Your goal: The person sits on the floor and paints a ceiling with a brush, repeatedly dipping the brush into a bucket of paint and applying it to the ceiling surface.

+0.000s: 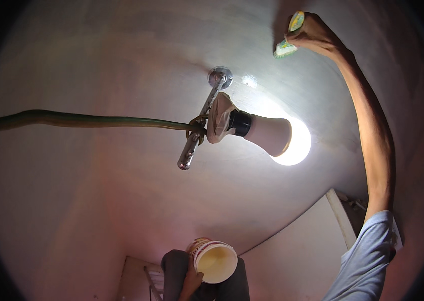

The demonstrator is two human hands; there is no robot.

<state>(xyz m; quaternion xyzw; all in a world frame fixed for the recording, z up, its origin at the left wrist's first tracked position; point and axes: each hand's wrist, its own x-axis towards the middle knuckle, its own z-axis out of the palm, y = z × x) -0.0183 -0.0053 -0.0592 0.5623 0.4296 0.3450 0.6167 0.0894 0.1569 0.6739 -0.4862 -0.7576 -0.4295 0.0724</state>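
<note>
High on the right, my right hand [313, 35] is closed around a scrub brush [297, 21] with a green and yellow patterned handle. The pale green-white bristles [286, 49] face the grey plastered surface and seem to touch it. Low in the picture, a round white bucket [235, 261] tilts against my knees. My left hand [192, 278] grips its left side, thumb at the rim. Inside, something pale yellowish shows; whether it is liquid I cannot tell.
A lit bulb [297, 143] with wrapped holder hangs mid-view on a chrome rod [186, 156], fixed by a round plate [220, 77]. A thick green-brown cable [81, 119] runs to it from the left. A ladder [153, 286] shows beside my legs; a pale panel [302, 246] stands lower right.
</note>
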